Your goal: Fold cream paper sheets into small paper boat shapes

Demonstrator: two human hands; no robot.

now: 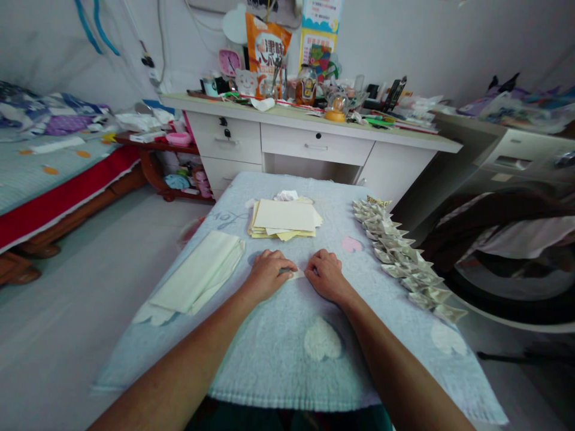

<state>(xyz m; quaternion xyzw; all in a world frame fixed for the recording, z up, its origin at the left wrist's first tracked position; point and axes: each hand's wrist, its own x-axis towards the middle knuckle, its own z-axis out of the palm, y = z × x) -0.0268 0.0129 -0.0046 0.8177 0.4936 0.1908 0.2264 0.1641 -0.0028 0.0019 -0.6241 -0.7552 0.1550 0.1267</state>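
Note:
My left hand [271, 274] and my right hand [326, 273] rest close together on the cloth-covered table. Between them a small folded piece of pale paper [298, 274] shows, mostly covered by the fingers. The left thumb and fingers pinch its left end; the right fingers are curled over its right end. Just beyond the hands lies a stack of cream and yellow paper sheets [287, 214]. Left of my left hand are larger folded pale sheets [202, 269]. Rows of small folded paper boats [399, 254] run down the table's right side.
A blue patterned cloth [278, 359] covers the table. White crumpled paper [286, 196] sits behind the stack. Farther back stands a white desk [309, 140] crowded with jars and packets. A bed [58, 161] is at left, a washing machine [507, 239] at right.

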